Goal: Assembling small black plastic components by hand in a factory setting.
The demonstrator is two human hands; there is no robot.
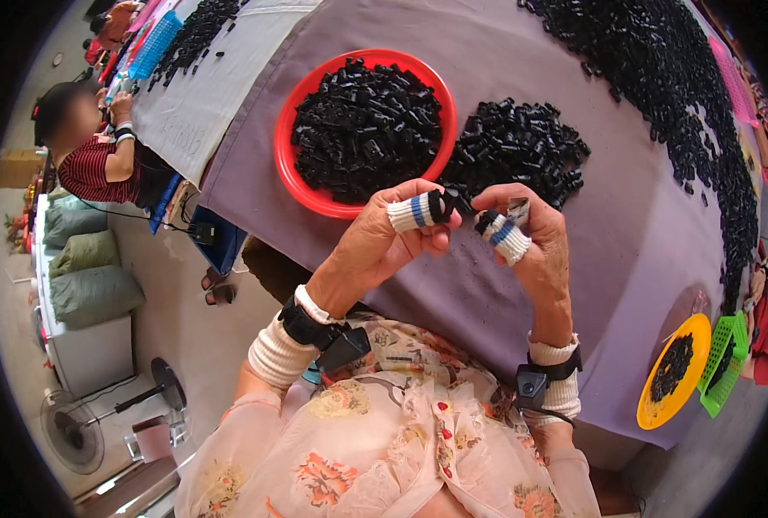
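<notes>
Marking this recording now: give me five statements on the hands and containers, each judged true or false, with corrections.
1. The red basin holds black pieces. True.
2. The yellow plate lies left of the red basin. False: it lies to its right, near the table's edge.
3. The left hand and right hand each wear a white, blue-striped finger sleeve. True.
4. The green basket sits inside the red basin. False: it is beside the yellow plate.
5. Both wrists are bare. False: each wears a black strapped device.
</notes>
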